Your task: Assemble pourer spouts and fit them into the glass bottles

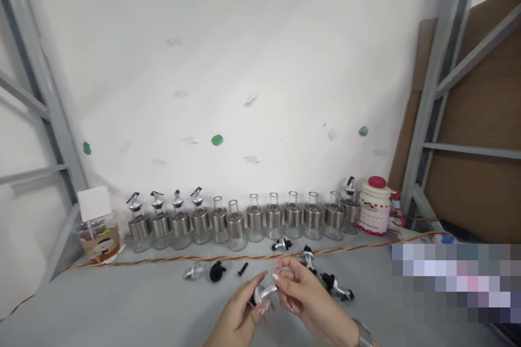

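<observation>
A silver bottle pourer [265, 293] is held low in the centre of the view. My left hand [240, 309] grips its wide round base between thumb and fingers. At the narrow spout end, my right hand [307, 295] pinches with thumb and forefinger; its fingertips hide the tip. Just beyond my hands lie a small black lever piece [243, 269], a round black stopper part [217, 271] and a silver pourer part with a clear piece [193, 271]. More pourers with black stoppers lie near my right hand, among them one pourer [337, 287] beside the wrist.
Several glass bottles with steel bands [254, 218] stand along the wall, some with pourers fitted. A drink cup [100, 241] stands left and a red-lidded jar [373, 209] right. A red-yellow twisted cord [163, 261] crosses the grey tabletop [134, 303]. Metal posts [425, 92] flank both sides.
</observation>
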The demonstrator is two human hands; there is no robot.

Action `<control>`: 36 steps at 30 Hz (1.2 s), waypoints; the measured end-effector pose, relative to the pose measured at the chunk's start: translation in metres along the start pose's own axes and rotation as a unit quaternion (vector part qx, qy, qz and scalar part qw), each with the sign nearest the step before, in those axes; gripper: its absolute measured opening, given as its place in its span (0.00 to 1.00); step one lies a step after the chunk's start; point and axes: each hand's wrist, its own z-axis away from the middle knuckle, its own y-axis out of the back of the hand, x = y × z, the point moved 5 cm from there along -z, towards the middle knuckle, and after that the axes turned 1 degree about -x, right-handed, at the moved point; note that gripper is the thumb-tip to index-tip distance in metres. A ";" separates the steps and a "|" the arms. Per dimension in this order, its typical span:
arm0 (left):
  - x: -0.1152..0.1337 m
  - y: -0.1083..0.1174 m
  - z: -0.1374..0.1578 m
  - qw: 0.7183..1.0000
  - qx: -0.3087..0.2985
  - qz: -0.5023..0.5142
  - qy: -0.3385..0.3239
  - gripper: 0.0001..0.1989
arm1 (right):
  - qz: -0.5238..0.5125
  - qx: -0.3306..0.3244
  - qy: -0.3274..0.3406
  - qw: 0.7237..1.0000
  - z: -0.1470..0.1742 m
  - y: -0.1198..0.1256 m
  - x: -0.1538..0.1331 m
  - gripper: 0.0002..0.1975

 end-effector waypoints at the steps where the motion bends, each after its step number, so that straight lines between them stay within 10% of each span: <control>1: -0.002 0.000 0.000 1.000 0.004 0.008 0.005 0.25 | 0.000 0.000 -0.001 1.000 0.000 0.000 0.000 0.19; 13: -0.002 0.000 -0.004 0.999 -0.049 -0.003 -0.018 0.23 | 0.039 -0.041 -0.061 0.996 0.000 0.001 0.014 0.20; 18: 0.011 0.040 -0.017 0.989 0.147 0.022 0.014 0.26 | 0.296 0.093 0.075 0.948 -0.024 0.010 0.010 0.16; 23: -0.001 0.080 -0.023 0.920 0.318 0.221 0.067 0.35 | 0.520 0.058 0.126 0.843 -0.050 -0.015 0.020 0.14; 36: 0.017 0.054 -0.012 0.955 0.261 0.132 0.044 0.16 | 0.462 0.053 0.069 0.883 -0.036 0.005 0.024 0.07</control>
